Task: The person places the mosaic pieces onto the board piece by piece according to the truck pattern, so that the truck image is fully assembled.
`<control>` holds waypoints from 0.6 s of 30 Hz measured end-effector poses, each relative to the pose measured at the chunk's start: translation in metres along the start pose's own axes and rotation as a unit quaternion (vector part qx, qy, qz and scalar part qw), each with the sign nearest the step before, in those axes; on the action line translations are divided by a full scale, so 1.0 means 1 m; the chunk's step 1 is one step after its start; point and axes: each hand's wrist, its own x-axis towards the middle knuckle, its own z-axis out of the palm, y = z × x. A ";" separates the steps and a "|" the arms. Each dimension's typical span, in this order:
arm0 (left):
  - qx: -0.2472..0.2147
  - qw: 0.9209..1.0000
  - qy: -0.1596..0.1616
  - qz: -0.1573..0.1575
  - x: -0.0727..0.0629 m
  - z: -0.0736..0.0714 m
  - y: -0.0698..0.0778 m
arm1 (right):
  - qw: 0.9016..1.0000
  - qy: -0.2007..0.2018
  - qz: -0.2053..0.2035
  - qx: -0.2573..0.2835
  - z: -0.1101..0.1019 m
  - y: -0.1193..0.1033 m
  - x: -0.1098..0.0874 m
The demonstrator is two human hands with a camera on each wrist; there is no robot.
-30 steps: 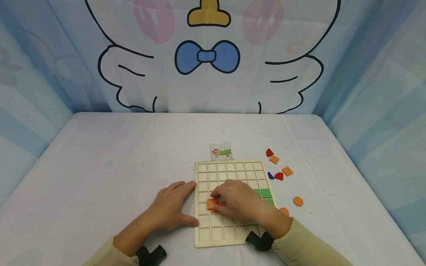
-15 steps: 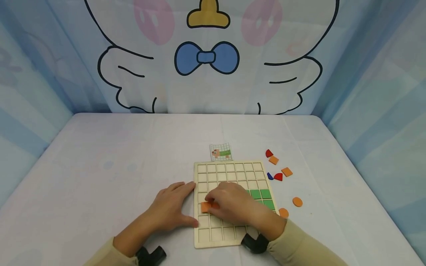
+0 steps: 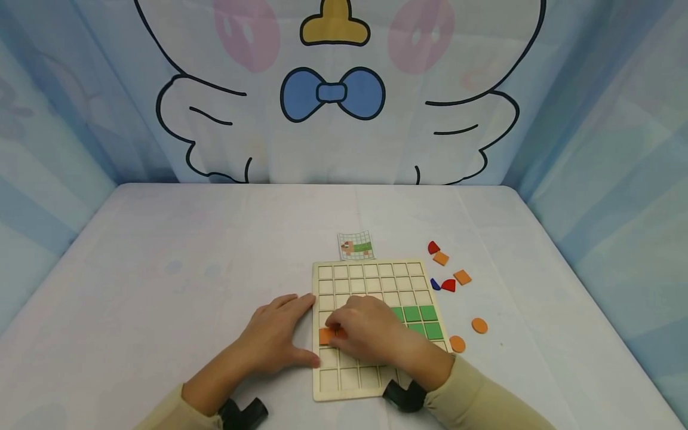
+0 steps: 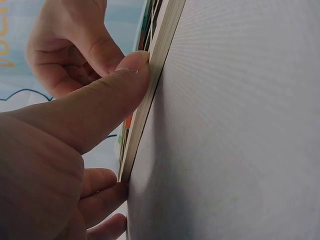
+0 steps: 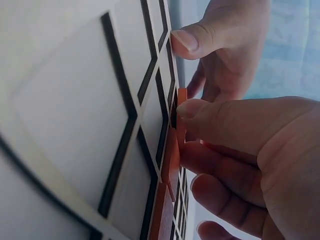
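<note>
A wooden grid board (image 3: pixel 349 389) lies on the table. My right hand (image 3: pixel 371 329) pinches an orange square tile (image 3: pixel 324 337) between thumb and fingers at the board's left column. In the right wrist view that tile (image 5: pixel 182 96) stands slightly raised over the cells, beside other orange pieces (image 5: pixel 171 160) set in the grid. My left hand (image 3: pixel 275 335) rests against the board's left edge, thumb and fingertips spread along it. The left wrist view shows the left thumb (image 4: pixel 107 97) against the wooden rim. Green square tiles (image 3: pixel 428 313) fill several cells at the right; the right hand hides cells between.
A small pattern card (image 3: pixel 356 246) lies behind the board. To the right are loose pieces: orange squares (image 3: pixel 462 277), red wedges (image 3: pixel 448 285), a blue piece (image 3: pixel 435 284) and orange discs (image 3: pixel 479 325). A printed curtain (image 3: pixel 333 149) hangs beyond the table.
My right hand has moved left with the orange tile, from over the second column to the leftmost column. More green tiles show behind it. The left hand has stayed put.
</note>
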 end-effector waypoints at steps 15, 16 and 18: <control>0.000 1.000 0.004 0.003 0.000 0.000 0.000 | 1.000 -0.008 0.016 0.009 -0.001 -0.003 -0.001; 0.000 1.000 0.004 0.003 0.000 0.000 0.000 | 1.000 -0.007 0.016 0.009 -0.001 -0.003 -0.001; 0.000 1.000 0.003 0.001 0.000 0.000 0.000 | 1.000 -0.005 0.014 0.007 -0.001 -0.002 -0.001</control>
